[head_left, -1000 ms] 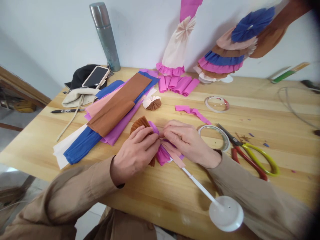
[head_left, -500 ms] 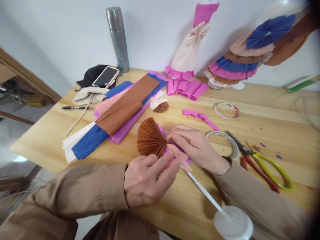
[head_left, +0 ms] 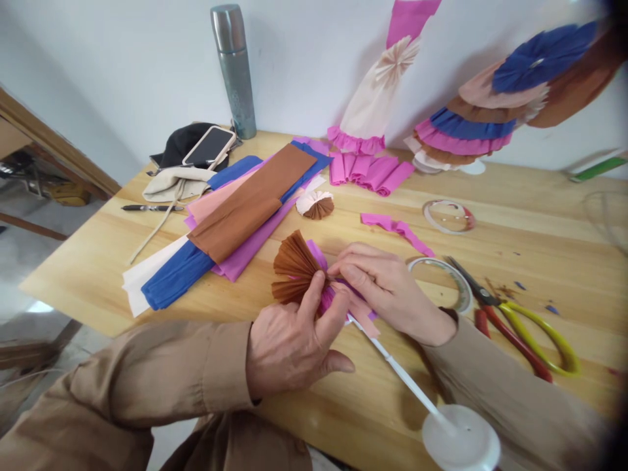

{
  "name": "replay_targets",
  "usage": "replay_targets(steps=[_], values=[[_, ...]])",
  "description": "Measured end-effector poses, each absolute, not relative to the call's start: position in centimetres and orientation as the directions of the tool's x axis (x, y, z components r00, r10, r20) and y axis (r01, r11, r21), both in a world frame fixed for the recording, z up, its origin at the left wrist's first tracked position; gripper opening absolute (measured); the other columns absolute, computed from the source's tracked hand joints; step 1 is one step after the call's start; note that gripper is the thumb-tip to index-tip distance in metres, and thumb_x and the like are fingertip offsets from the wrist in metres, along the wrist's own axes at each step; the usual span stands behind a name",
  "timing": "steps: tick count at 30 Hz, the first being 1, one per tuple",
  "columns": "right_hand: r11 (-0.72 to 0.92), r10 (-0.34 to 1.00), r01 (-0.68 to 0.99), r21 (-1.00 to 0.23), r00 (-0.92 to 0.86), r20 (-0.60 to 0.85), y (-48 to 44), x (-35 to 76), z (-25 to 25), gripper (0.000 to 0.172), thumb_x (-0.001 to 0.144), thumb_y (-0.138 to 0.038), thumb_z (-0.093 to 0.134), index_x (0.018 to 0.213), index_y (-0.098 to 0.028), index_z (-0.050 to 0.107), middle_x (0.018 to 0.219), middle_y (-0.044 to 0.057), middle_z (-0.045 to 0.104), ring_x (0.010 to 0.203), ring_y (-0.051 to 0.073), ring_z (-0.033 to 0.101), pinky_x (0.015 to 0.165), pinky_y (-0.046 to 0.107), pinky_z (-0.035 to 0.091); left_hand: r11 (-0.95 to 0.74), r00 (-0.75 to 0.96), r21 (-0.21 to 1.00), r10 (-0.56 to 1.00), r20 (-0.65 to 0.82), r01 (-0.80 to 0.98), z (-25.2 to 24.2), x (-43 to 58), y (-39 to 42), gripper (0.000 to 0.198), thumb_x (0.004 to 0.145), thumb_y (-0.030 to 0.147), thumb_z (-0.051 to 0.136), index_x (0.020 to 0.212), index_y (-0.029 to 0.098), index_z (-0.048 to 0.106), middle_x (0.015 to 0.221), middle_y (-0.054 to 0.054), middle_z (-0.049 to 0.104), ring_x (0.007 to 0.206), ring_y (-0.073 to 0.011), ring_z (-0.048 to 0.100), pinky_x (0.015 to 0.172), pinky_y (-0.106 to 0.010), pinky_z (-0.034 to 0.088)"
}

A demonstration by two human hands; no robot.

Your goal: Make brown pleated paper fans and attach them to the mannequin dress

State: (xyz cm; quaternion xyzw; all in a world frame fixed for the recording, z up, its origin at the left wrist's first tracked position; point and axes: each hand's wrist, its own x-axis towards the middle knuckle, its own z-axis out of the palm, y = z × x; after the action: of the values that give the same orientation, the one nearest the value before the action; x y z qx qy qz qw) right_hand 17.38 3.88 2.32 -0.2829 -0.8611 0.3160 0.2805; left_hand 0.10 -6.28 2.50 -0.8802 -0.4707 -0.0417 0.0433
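A pleated brown paper fan (head_left: 295,261) lies over pink and purple paper at the top of a white stick (head_left: 407,376) with a round white base (head_left: 461,437). My right hand (head_left: 385,284) pinches the gathered inner end of the fan. From the near side, my left hand (head_left: 297,347) takes the fan's lower pleats in its fingers, its thumb sticking out apart. A pale pink paper strip (head_left: 366,318) hangs along the stick below my fingers. The fingertips partly hide the join.
Scissors (head_left: 510,320) and a tape roll (head_left: 464,281) lie right of my right hand. Beyond are a pink strip (head_left: 397,229), a small rosette (head_left: 315,205) and stacked coloured paper (head_left: 250,203). A thermos (head_left: 235,72) and paper-covered lamp-like pieces (head_left: 367,108) stand against the wall.
My left thumb has moved away from the stick, and the left fingers have shifted up onto the fan. The fan's pleats are now split by a gap. My right hand keeps its pinch.
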Motion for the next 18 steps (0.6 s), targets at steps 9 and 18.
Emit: replay_targets(steps=[9,18], values=[[0.803,0.548,0.331,-0.495,-0.737,0.396,3.6,17.5,2.9,0.035,0.098,-0.023,0.041,0.074,-0.017,0.066,0.081,0.007,0.062,0.076,0.017,0.055,0.068,0.032,0.046,-0.52,0.539,-0.148,0.829,0.15,0.841,2.5,0.6,-6.6,0.089,0.071,0.07,0.063,0.138,0.013,0.046,0.135,-0.032,0.052,0.049,-0.0171,0.063,0.04,-0.029,0.047],[0.869,0.471,0.321,-0.377,-0.771,0.428,3.0,17.3,3.6,0.036,0.098,-0.027,0.039,0.079,-0.018,0.069,0.08,0.009,0.063,0.076,0.021,0.055,0.067,0.036,0.048,-0.537,0.556,-0.152,0.82,0.134,0.83,2.4,0.6,-6.6,0.082,0.075,0.067,0.06,0.135,0.013,0.047,0.133,-0.032,0.054,0.049,-0.0166,0.063,0.04,-0.028,0.046]])
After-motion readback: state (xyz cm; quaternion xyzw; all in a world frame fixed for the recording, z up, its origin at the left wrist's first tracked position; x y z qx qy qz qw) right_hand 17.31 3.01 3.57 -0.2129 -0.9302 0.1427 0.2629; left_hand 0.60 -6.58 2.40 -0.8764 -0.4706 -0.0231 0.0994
